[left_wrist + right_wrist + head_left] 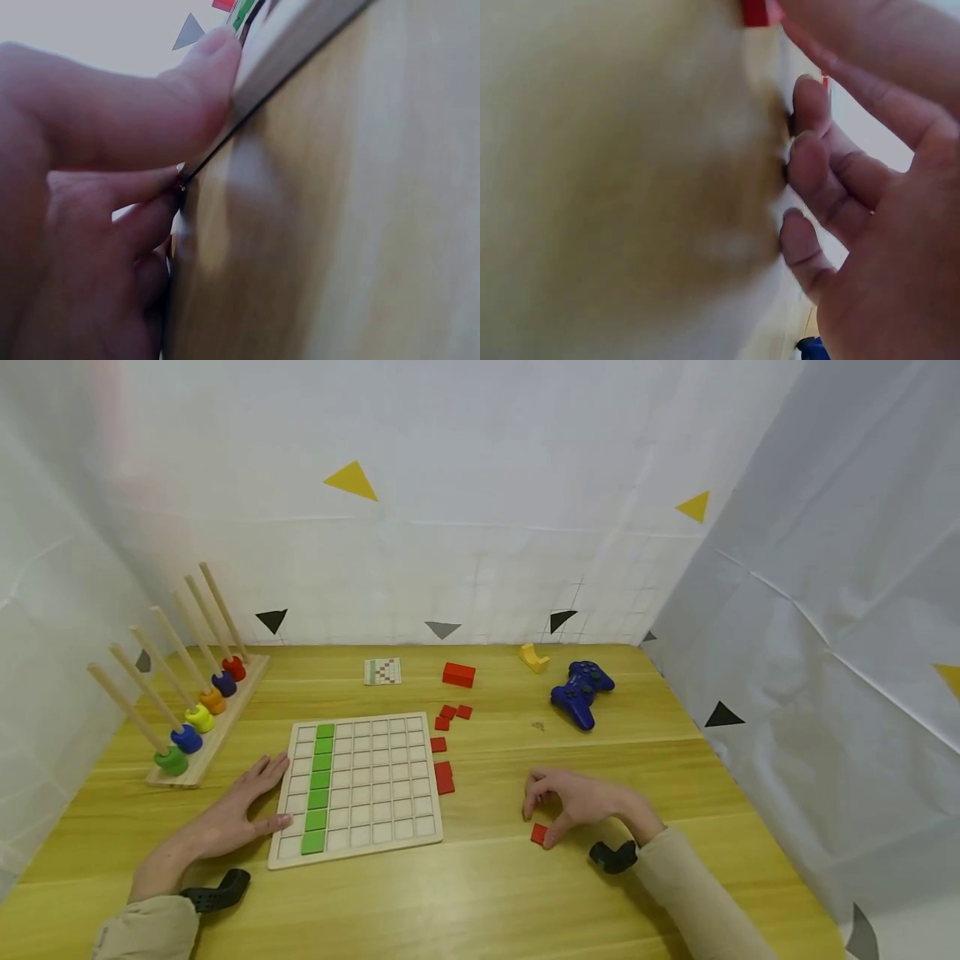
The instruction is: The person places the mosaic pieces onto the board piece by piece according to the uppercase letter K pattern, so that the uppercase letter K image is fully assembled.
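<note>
A square wooden grid board [378, 849] lies on the table, its second column from the left filled with green tiles [319, 779]. My left hand [236, 810] rests at the board's left side, the thumb on its edge and the fingers spread along the rim. The left wrist view shows that thumb [202, 82] against the board's side [262, 79]. Right of the board, my right hand [577, 797] pinches a small red tile [539, 834] low at the table. Near the fingertips the same tile shows at the top of the right wrist view; the other fingers curl.
Several red tiles [444, 777] lie along the board's right edge. Behind are a pattern card [383, 671], a red block [459, 674], a yellow curved block [534, 658] and a blue game controller [582, 694]. A peg stand [217, 742] with coloured beads stands at left.
</note>
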### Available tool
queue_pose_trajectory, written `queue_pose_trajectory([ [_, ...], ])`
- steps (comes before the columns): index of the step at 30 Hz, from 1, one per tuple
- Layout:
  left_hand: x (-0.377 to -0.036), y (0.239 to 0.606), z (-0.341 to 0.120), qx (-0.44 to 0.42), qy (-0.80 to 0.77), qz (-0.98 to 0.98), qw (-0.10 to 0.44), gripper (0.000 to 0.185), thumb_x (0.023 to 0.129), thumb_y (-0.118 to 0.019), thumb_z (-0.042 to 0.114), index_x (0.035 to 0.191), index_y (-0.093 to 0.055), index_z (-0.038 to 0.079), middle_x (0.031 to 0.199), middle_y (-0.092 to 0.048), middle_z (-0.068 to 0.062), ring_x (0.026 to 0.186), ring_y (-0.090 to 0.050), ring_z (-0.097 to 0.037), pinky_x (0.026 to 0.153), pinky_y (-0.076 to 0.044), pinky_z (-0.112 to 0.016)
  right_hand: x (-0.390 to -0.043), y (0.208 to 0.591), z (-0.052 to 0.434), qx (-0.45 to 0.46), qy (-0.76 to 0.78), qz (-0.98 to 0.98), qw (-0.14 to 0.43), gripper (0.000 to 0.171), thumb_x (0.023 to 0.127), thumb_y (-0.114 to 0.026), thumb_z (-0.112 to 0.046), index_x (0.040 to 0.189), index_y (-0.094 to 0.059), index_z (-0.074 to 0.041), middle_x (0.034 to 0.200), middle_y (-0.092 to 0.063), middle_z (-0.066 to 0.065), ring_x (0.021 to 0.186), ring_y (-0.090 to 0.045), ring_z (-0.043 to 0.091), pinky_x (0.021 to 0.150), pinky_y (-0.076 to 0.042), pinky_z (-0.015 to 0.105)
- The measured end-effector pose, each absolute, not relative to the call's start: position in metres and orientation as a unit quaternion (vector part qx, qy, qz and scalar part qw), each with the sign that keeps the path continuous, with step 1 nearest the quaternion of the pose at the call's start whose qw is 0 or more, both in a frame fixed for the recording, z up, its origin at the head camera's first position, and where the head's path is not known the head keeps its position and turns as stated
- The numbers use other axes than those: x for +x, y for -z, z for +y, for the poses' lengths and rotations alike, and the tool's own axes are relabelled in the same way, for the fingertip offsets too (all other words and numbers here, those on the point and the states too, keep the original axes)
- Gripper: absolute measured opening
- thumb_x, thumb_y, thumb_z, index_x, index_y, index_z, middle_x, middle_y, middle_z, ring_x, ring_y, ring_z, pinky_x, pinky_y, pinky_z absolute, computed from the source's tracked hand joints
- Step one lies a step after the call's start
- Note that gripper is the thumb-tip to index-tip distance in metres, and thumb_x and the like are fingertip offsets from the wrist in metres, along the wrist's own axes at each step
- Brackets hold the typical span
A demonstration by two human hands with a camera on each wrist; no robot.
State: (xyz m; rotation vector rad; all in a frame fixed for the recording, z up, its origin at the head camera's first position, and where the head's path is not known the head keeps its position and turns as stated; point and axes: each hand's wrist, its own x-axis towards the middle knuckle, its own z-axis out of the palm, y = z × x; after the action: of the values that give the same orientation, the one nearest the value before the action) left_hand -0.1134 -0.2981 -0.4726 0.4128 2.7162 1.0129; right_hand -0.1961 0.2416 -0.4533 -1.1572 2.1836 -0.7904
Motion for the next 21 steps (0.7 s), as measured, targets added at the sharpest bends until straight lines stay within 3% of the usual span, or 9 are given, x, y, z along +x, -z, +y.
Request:
queue_pose_trajectory([
  [12, -0.112, 0.475, -0.296, 0.132, -0.339, 0.925, 0.110, 0.095, 0.092, -0.069, 0.044, 0.160, -0.017, 0.004, 0.164, -0.007, -0.028, 0.148, -0.001, -0.055, 0.107, -0.008, -0.079, -0.234, 0.466, 0.222, -0.331, 0.321, 0.869, 0.181, 0.018, 0.088, -0.077, -0.027, 0.102, -0.070, -0.018, 0.085, -0.061, -0.002, 0.075, -0.054, 0.014, 0.067, -0.047, 0.026],
  [16, -0.112, 0.474, -0.295, 0.128, -0.337, 0.926, 0.111, 0.095, 0.092, -0.069, 0.044, 0.160, -0.017, 0.004, 0.164, -0.007, -0.028, 0.148, -0.001, -0.055, 0.107, -0.008, -0.079, -0.242, 0.466, 0.219, -0.307, 0.317, 0.880, 0.174, 0.019, 0.088, -0.077, -0.029, 0.102, -0.069, -0.018, 0.083, -0.061, -0.004, 0.074, -0.055, 0.012, 0.068, -0.047, 0.025],
  [21, -0.112, 0.471, -0.295, 0.129, -0.335, 0.927, 0.108, 0.094, 0.092, -0.069, 0.042, 0.160, -0.017, 0.004, 0.164, -0.006, -0.029, 0.148, -0.001, -0.056, 0.107, -0.008, -0.079, -0.244, 0.465, 0.220, -0.301, 0.337, 0.874, 0.180, 0.020, 0.088, -0.077, -0.022, 0.106, -0.071, -0.014, 0.088, -0.065, -0.002, 0.078, -0.058, 0.012, 0.071, -0.050, 0.025],
])
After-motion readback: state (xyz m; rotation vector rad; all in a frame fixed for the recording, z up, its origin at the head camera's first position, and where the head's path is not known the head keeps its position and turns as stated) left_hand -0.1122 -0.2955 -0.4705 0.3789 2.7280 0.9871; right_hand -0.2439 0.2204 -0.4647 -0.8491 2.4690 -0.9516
